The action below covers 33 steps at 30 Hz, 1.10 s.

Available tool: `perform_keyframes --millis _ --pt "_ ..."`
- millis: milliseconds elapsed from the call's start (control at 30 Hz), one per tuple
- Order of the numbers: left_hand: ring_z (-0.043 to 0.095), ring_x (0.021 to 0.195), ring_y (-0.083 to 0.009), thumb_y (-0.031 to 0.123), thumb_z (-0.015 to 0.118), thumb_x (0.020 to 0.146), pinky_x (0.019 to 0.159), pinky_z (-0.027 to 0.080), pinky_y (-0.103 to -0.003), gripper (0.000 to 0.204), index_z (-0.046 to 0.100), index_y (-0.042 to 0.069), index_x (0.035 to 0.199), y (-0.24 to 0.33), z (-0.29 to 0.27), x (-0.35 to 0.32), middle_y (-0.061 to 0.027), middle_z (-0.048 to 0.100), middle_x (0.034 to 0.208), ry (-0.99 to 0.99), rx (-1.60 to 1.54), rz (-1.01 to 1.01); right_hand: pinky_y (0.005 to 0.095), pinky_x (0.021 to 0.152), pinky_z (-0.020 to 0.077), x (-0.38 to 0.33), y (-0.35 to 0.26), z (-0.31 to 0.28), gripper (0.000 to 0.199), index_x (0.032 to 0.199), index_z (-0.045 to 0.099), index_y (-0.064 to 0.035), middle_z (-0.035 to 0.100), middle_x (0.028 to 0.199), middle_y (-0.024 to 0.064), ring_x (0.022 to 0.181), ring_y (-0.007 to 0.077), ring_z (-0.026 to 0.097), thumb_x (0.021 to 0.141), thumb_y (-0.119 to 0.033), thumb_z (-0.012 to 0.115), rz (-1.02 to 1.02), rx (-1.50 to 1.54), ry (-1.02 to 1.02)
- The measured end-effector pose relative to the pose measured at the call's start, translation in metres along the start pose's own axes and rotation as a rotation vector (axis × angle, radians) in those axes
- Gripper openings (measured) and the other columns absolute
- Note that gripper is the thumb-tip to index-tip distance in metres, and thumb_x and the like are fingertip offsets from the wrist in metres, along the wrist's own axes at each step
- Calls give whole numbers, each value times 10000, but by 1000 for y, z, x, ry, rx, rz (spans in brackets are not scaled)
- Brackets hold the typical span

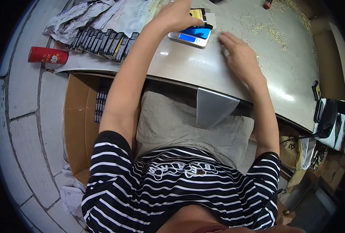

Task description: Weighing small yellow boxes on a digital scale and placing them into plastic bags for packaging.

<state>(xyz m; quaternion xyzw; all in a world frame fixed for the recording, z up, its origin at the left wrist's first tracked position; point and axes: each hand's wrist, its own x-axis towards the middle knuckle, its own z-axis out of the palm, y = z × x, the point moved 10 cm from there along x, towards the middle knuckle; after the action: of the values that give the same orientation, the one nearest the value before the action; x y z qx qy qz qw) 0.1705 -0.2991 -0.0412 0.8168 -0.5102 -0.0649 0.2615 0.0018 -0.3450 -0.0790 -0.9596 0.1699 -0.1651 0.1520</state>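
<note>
My left hand (177, 15) reaches across the grey table (203, 73) and grips a small black and yellow box (199, 15) over a small silver digital scale (191, 36) with a blue top. My right hand (237, 52) lies flat on the table just right of the scale, fingers together, pressing on thin pale sticks; whether it pinches any is unclear. A row of several black and yellow boxes (102, 42) stands on the table to the left of my left arm.
Loose thin pale sticks (271, 31) are scattered over the far right of the table. A red can (47, 55) lies at the table's left end. Crumpled grey wrapping (77, 17) lies at the far left. An open cardboard carton (81, 124) stands below the table edge.
</note>
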Motion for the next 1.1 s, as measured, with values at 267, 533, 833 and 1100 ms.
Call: perform_keyframes --millis 267,533,833,1100 --pt "530 1130 -377 246 708 705 941 451 -384 503 556 11 1122 28 0 -11 -270 555 1184 63 -12 187 422 1122 286 -56 -37 10 482 1295 518 -66 483 1385 68 1325 235 401 818 3 512 -104 -291 -96" --pt "622 819 -116 69 734 754 744 507 -266 371 610 -17 1093 -15 55 -212 -39 668 938 83 -1223 -348 399 1039 389 -115 -22 -48 490 1191 588 -48 578 1252 123 1219 279 509 742 121 490 102 118 123" --pt "596 742 -105 37 692 739 654 479 -233 261 635 -35 984 -21 216 -314 -42 666 872 -474 -732 -323 389 1076 344 -121 -59 -21 428 1232 569 -61 565 1290 96 1283 254 460 830 73 512 8 -26 199" --pt "581 710 -76 -3 713 711 580 478 -234 314 649 -5 1018 -6 260 -334 -9 653 855 -573 -1278 -506 416 1037 386 -172 -105 -20 569 1169 604 -41 600 1220 129 1210 292 529 655 158 462 -8 144 86"
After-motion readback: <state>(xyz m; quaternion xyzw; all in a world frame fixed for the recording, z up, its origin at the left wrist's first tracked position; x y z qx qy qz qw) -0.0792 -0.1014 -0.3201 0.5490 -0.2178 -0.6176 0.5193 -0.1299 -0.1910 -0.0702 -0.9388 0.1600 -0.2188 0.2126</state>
